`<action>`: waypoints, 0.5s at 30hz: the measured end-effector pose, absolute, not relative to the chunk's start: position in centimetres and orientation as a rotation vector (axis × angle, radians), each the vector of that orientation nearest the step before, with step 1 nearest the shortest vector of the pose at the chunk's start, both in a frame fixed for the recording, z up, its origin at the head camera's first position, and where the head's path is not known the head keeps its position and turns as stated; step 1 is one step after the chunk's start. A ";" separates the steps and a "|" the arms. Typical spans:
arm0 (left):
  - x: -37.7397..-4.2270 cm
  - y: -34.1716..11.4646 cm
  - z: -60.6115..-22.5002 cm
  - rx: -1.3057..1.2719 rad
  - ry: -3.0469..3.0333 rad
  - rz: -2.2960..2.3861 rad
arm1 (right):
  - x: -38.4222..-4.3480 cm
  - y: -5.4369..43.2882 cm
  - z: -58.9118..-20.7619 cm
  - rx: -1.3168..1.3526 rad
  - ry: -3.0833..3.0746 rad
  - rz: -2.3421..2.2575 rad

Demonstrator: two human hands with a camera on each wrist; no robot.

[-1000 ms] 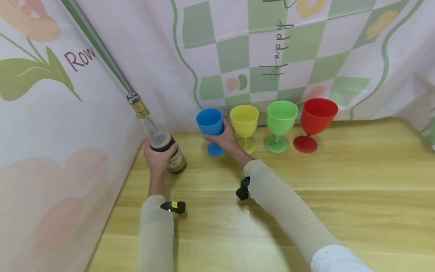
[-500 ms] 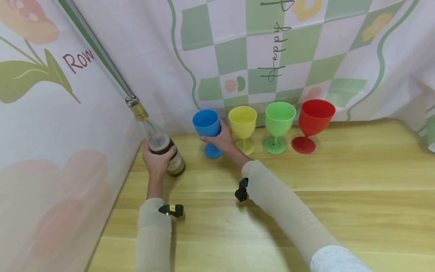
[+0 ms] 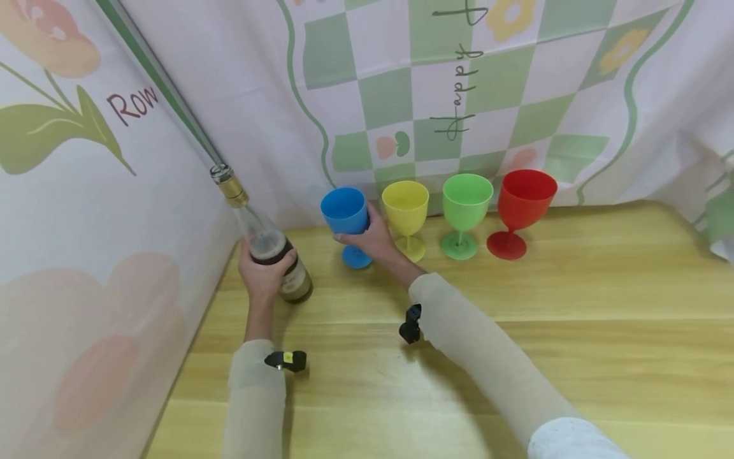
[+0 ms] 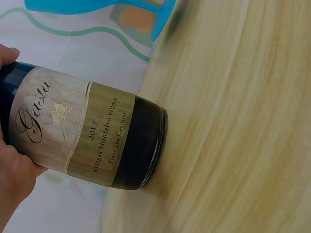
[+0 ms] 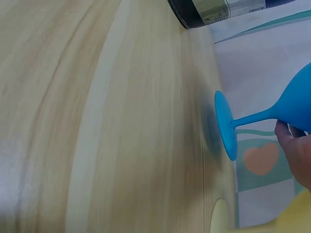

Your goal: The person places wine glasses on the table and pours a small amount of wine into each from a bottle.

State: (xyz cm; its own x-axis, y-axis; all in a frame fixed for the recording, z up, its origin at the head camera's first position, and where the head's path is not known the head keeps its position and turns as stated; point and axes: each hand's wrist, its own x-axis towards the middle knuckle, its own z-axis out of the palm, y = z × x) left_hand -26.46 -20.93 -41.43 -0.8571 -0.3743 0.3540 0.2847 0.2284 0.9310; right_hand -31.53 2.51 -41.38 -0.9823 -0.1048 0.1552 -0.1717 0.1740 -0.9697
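Note:
My left hand point(image 3: 260, 271) grips a wine bottle point(image 3: 248, 220) around its middle, at the left end of the wooden table. Dark liquid fills the lower part, and the neck carries a gold band. In the left wrist view the bottle's label point(image 4: 104, 131) reads "Gasta" and "2017", with the base at the tabletop. My right hand point(image 3: 378, 239) holds a blue goblet point(image 3: 344, 220) by its bowl, thumb in front and fingers behind. In the right wrist view the goblet's stem point(image 5: 255, 117) and round foot show close to the table, while part of the bowl lies out of frame.
Right of the blue goblet stand a yellow goblet point(image 3: 407, 210), a green goblet point(image 3: 466, 207) and a red goblet point(image 3: 522, 204), in a row by the back cloth point(image 3: 384, 95). A printed cloth point(image 3: 115, 223) walls off the left side. The wooden table point(image 3: 545, 344) stretches to the right.
The head view has shifted a little, so everything sits slightly further left and lower. The blue goblet's bowl stands marginally further from the yellow one. Both hands keep their hold.

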 end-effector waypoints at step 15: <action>-25.5 -20.5 -40.4 0.080 -2.055 -1.671 | -29.1 3.6 -41.0 0.412 -2.294 2.076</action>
